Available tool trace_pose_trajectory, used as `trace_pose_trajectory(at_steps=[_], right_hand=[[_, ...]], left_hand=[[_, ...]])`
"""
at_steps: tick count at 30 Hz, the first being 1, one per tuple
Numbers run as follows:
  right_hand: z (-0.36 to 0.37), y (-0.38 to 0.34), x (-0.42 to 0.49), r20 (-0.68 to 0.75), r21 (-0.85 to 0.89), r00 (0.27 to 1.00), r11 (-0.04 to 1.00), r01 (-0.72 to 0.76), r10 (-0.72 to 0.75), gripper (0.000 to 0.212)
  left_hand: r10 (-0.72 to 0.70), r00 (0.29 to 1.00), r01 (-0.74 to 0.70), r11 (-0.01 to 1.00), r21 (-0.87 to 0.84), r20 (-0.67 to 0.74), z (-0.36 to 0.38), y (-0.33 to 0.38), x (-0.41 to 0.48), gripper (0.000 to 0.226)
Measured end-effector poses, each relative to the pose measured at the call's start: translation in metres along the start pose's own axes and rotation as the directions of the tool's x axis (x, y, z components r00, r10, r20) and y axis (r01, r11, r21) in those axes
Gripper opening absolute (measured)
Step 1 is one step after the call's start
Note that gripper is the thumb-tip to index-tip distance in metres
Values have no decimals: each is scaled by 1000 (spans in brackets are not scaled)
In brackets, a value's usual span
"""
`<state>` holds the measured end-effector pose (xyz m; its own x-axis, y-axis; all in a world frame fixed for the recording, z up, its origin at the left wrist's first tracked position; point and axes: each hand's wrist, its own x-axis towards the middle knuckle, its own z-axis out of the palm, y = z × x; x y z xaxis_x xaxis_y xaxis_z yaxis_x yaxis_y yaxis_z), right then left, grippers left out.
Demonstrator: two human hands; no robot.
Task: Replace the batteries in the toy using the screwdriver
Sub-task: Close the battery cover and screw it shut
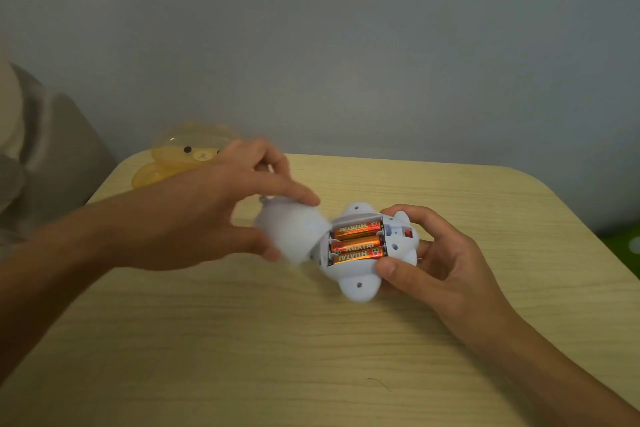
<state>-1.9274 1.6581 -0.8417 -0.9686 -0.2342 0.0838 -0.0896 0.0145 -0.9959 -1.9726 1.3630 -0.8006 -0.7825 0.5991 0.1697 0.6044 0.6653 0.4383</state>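
Fingers (412, 212) and thumb of the right hand (446, 253) curl round the right end of the white toy (356, 282), gripping it over the middle of the table (311, 357); left hand (207, 215) pinches a rounded white piece (291, 232) at the toy's left end between thumb and index finger, pretty blurry so can't tell if it's attached; battery bay faces up, uncovered, with three orange batteries (356, 243) lying side by side inside; see-through yellow bear box (180, 156) sits at the table's far left corner.
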Motion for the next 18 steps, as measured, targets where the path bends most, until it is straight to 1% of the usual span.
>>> trace_pose_trajectory(at_steps=[1,3,5,7,9,10,11,12,13,14,15,16,17,18], right_hand=[[-1,0,0,-5,-9,1000,1000,-1,0,53],[-3,0,0,-11,-15,1000,1000,-1,1,53],[-2,1,1,-9,-22,1000,1000,-4,4,53],[-2,1,1,-3,-34,1000,999,-5,5,54],[-2,1,0,1,-35,1000,999,-7,7,54],[-3,1,0,0,-33,1000,999,-6,6,54],[-4,1,-1,-3,-31,1000,1000,-6,5,53],[-4,1,-1,-7,-29,1000,1000,-4,4,53],[-5,1,-1,-12,-25,1000,1000,-3,3,53],[-6,1,0,-17,-18,1000,1000,-1,1,53],[-7,1,0,-20,-8,1000,1000,1,-1,53],[-7,2,0,-19,0,1000,1000,2,-2,52],[-7,2,0,-18,3,1000,1000,4,-4,52],[-7,2,0,-17,3,1000,1000,6,-6,52]], left_hand=[[-35,996,32,999,31,80,-2,-7,-4,64],[-78,975,52,990,127,210,4,-17,-10,72],[-121,947,56,974,218,296,11,-18,-13,75],[-143,915,36,960,277,377,11,-13,-12,67],[-145,896,8,950,311,420,9,-2,-8,67],[-149,895,18,953,301,420,9,2,-6,68],[-175,908,69,959,275,381,9,5,-6,68],[-178,944,125,972,199,277,8,7,-6,62],[-213,968,187,965,182,135,9,8,-6,46],[-260,965,247,947,205,37,11,10,-7,28],[-344,938,341,895,288,-41,16,12,-6,44],[-403,913,399,841,366,-70,20,15,-6,71],[-449,891,426,784,451,-61,26,21,-4,87],[-455,889,418,758,501,-52,36,22,-4,92]])
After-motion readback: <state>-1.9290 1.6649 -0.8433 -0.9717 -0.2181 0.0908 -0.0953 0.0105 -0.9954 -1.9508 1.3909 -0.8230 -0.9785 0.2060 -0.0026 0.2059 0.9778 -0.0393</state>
